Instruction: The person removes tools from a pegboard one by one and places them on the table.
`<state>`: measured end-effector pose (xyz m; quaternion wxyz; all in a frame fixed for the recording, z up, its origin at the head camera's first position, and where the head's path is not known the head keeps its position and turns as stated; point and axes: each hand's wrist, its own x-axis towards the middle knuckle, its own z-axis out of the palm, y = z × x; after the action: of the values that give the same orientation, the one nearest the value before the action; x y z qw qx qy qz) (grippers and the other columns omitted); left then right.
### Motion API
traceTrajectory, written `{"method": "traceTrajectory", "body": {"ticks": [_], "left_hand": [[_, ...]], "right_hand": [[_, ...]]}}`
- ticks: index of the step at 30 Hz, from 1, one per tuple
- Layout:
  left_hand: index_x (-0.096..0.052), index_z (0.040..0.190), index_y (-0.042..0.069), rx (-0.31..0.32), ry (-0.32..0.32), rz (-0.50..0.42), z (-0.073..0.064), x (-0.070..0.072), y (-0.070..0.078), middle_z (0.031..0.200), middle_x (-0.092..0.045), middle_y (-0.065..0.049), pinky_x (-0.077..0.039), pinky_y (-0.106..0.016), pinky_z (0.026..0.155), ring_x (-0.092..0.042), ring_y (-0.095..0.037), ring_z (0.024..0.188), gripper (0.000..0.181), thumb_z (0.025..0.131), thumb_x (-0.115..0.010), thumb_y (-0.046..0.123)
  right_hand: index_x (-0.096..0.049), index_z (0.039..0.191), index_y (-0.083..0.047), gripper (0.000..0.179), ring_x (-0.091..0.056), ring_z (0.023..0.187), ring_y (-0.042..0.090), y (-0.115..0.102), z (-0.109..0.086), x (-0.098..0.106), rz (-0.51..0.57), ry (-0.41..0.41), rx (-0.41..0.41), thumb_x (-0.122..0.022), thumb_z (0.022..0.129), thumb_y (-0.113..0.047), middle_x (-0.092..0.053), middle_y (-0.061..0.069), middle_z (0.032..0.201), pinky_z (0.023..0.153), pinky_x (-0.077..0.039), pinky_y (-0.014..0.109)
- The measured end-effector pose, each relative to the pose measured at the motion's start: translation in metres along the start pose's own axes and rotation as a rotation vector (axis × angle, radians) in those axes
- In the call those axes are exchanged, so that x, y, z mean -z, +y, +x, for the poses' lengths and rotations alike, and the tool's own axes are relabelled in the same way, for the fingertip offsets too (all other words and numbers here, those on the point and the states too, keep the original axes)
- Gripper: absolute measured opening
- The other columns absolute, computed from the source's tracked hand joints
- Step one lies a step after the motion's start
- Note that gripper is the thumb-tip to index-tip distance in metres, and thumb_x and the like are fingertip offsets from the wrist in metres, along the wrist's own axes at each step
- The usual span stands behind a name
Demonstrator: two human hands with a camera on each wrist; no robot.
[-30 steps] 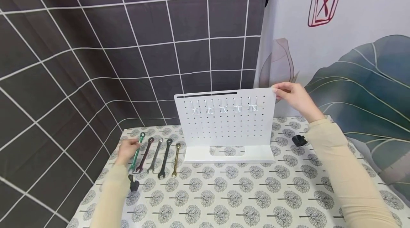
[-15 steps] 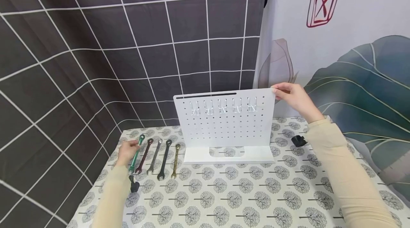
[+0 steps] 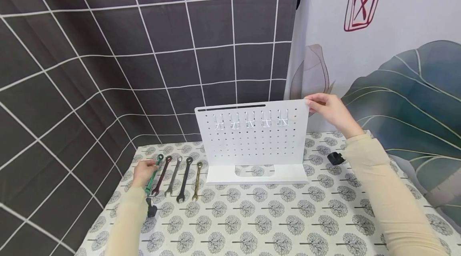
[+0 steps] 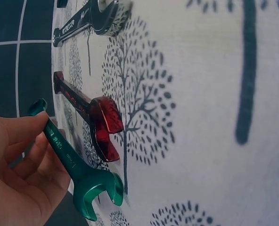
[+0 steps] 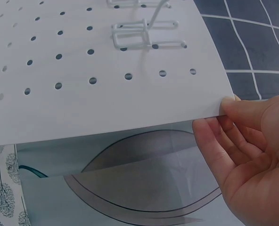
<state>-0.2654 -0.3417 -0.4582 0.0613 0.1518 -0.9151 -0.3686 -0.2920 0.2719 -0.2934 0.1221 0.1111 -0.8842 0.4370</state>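
Note:
My left hand (image 3: 144, 174) pinches a green combination wrench (image 4: 66, 153) between thumb and fingers near its ring end. The green wrench's open end points towards the near side. Beside it on the cloth lie a dark red wrench (image 3: 162, 176), a silver wrench (image 3: 174, 176), a black wrench (image 3: 185, 180) and a gold wrench (image 3: 197, 182). With thumb and fingertips, my right hand (image 3: 331, 113) grips the top right corner of a white pegboard stand (image 3: 252, 142). Several clear or white wire hooks (image 5: 144, 35) sit in a row near the board's top.
A tree-patterned cloth (image 3: 263, 220) covers the table. One black object (image 3: 335, 158) lies near my right forearm, and another black piece (image 3: 151, 209) is by my left wrist. Behind stand a dark grid curtain (image 3: 173, 68) and a printed white hanging (image 3: 331, 20).
My left hand and the green wrench have shifted slightly towards the near side and right. The right hand keeps its hold on the pegboard corner; the other wrenches stay put.

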Motion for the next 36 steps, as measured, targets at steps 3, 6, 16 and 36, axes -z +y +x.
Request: {"method": "traceTrajectory", "body": {"ticks": [3,6,16,36], "left_hand": [[-0.060,0.127,-0.012,0.003,0.003,-0.001,0.0009,-0.0005,-0.0007,0.129,-0.058,-0.033,-0.052,-0.054,0.092,-0.058,-0.047,0.114,0.034,0.097,-0.059,0.005],[-0.060,0.127,-0.012,-0.004,0.004,-0.001,0.0018,-0.0009,-0.0014,0.131,-0.057,-0.033,-0.051,-0.055,0.093,-0.058,-0.047,0.115,0.035,0.097,-0.059,0.006],[-0.063,0.120,-0.013,-0.018,0.020,0.038,0.0019,-0.0047,-0.0028,0.127,-0.059,-0.034,-0.049,-0.056,0.097,-0.057,-0.048,0.116,0.031,0.095,-0.061,0.005],[-0.066,0.112,-0.012,0.032,0.039,0.076,0.0010,-0.0079,-0.0013,0.117,-0.064,-0.032,-0.051,-0.053,0.090,-0.061,-0.045,0.106,0.026,0.094,-0.065,0.006]], "right_hand": [[-0.062,0.129,0.001,0.043,-0.070,0.095,0.022,0.0016,0.0012,-0.0005,-0.003,0.003,0.006,-0.059,0.103,-0.033,-0.068,0.025,0.118,0.106,-0.043,0.056],[-0.062,0.129,0.001,0.043,-0.068,0.101,0.035,0.0018,0.0014,-0.0010,-0.001,0.002,0.009,-0.059,0.103,-0.033,-0.068,0.024,0.118,0.106,-0.043,0.056],[-0.062,0.129,0.001,0.045,-0.069,0.093,0.016,-0.0008,0.0010,-0.0001,-0.002,-0.002,0.003,-0.058,0.103,-0.036,-0.067,0.024,0.121,0.105,-0.045,0.054],[-0.062,0.129,0.001,0.045,-0.069,0.093,0.016,-0.0001,0.0004,-0.0006,0.001,0.001,-0.015,-0.059,0.103,-0.036,-0.067,0.024,0.122,0.107,-0.042,0.057]]}}
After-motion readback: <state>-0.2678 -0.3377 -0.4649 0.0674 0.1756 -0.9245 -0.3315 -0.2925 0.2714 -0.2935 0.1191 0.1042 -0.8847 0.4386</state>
